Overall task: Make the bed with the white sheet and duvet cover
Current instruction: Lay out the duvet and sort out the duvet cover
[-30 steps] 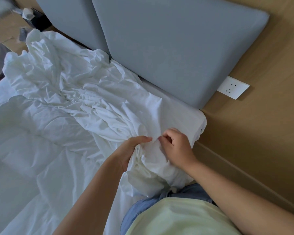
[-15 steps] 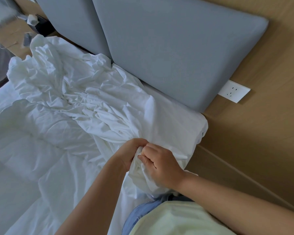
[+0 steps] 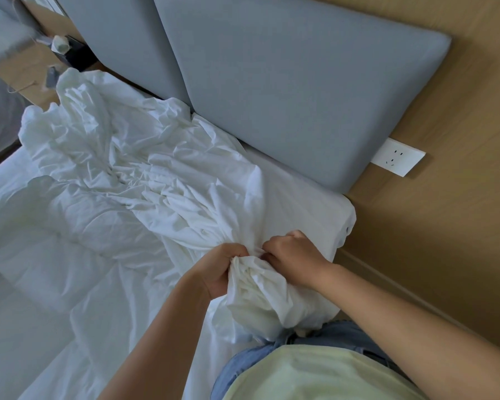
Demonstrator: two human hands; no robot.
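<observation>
While both hands work at the near right corner of the bed, each one is closed on cloth. Left hand (image 3: 224, 269): fingers curled tight round a gathered bunch of the duvet cover (image 3: 156, 174), thumb side up. Right hand (image 3: 293, 256): knuckles up, fingertips pinching the same bunch just beside the left hand; the two hands almost touch. Below the grip the bunched cloth hangs in a rounded wad against the person's jeans (image 3: 243, 368) and above a pale yellow-green shirt (image 3: 315, 373).

Duvet cover position: crumpled, fanning out from the hands diagonally up-left across the mattress, far end heaped near the nightstand (image 3: 20, 73). It lies on top of the white sheet (image 3: 295, 186), which shows flat and smooth in a strip along the headboard and wraps the mattress corner just right of the right hand. More white bedding, smoother, fills the lower left.

Headboard: two grey padded panels, right panel (image 3: 300, 82) and left panel (image 3: 122, 39), butted together, the seam meeting the far edge of the cover. Behind them a wood wall panel (image 3: 459, 197).

Markings: white wall socket (image 3: 397, 157), just past the right panel's lower corner, shows a two-slot pair above a three-slot group; that is the only readable detail. On the nightstand a small white item (image 3: 59, 43) and a dark box (image 3: 78, 57) are too blurred to read any label.
</observation>
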